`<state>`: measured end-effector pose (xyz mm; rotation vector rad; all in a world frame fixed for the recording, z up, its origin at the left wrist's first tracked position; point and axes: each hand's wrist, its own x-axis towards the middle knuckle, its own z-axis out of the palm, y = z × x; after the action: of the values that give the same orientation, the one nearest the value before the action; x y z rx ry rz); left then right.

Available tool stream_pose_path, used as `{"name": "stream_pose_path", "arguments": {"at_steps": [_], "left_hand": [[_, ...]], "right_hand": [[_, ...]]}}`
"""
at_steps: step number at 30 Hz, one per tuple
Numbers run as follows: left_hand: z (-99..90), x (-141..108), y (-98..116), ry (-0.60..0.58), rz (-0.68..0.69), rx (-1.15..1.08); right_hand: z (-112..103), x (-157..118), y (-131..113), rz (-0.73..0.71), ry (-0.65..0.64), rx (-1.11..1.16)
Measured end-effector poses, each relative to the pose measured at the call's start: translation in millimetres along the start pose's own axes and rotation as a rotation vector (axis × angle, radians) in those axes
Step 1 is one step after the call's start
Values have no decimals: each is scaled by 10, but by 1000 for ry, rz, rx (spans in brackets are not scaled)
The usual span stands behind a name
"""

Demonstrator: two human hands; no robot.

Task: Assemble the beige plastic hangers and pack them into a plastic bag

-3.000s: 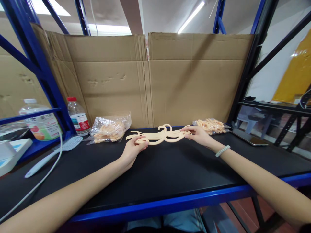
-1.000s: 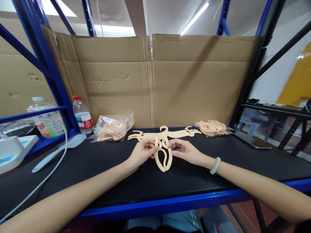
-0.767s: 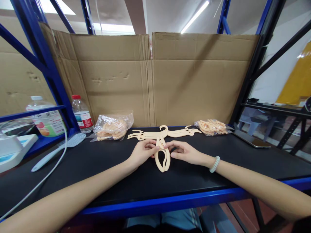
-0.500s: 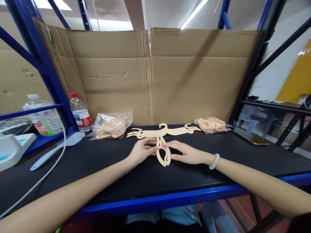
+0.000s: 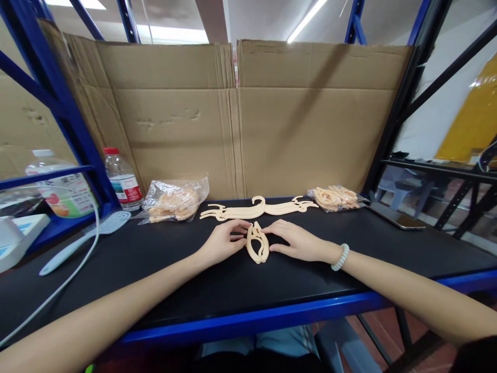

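A cream plastic folding hanger [image 5: 250, 250], folded into a narrow loop, is between my two hands just in front of the hangers behind it. My left hand [image 5: 224, 240] grips its left side, fingers at the upper edge and thumb lower down. From the other side my right hand [image 5: 297, 241] has its fingertips and thumb against the hanger's right edge, with a pale beaded bracelet [image 5: 340, 257] on the wrist. Behind them, opened-out cream hangers [image 5: 277, 209] lie across the black tabletop, one hook pointing up and away.
Clear bags of cream hanger parts lie at back left [image 5: 176, 203] and back right [image 5: 336, 198]. A red-capped bottle [image 5: 123, 181], a pale blue brush [image 5: 66, 254] and a white cable [image 5: 73, 274] are at left. A phone-like slab [image 5: 396, 216] lies at right. Cardboard [image 5: 186, 124] walls the back.
The folded hanger now shows apart from the opened-out hangers behind, and looks more compact with its loop wider. Both hands remain around it. The whole view has shifted slightly.
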<state>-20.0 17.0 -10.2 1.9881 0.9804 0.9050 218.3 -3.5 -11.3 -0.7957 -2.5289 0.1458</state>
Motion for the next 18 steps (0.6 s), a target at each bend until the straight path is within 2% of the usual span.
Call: {"name": "stream_pose_path", "arguments": {"at_steps": [6,18], "left_hand": [[-8,-4,-59,-32,161,161],[-29,21,-136,-37,191,188]], "right_hand": [[-2,-7,-3,2,17,-11],[15,-7,29,6,-67,61]]}}
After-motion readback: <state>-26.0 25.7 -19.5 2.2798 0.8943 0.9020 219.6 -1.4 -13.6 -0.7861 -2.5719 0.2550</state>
